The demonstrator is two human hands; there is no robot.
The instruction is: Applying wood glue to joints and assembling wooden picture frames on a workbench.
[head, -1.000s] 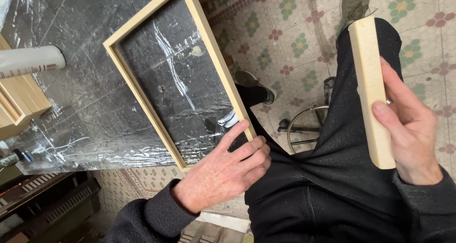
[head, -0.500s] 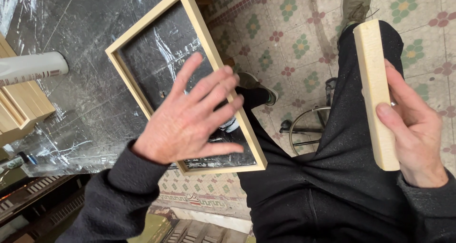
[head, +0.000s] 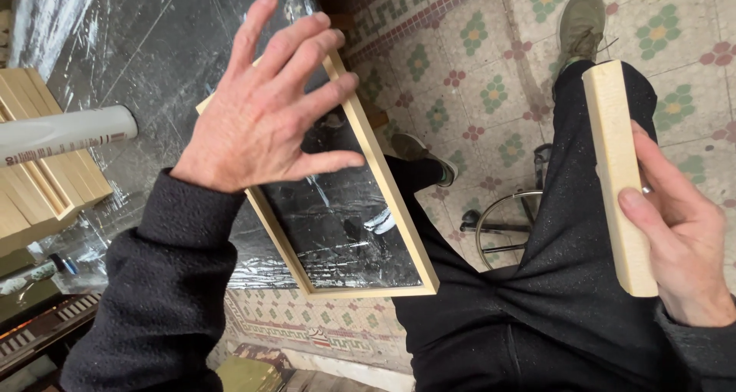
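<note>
While the head camera looks straight down, the left hand hangs spread wide over the pale rectangular wooden frame, fingers fanned and palm down, holding nothing; whether it grazes the frame's far end cannot be told. That frame lies on a black work surface covered with crinkled clear plastic film, its near corner jutting past the surface's edge above the person's lap. Through the frame's opening the glossy black film shows. At the left edge a light grey plastic tube lies on its side across a stack of pale wooden frames.

To the right, the right hand is wrapped around a long pale rectangular wooden block, thumb pressed on the near face and fingers behind it. This block rests lengthwise on the right thigh of the black trousers, well apart from the frame. Beyond the knee an olive green shoe stands on the tiled floor with green and red flower patterns. Between the legs a metal ring of a stool base shows.
</note>
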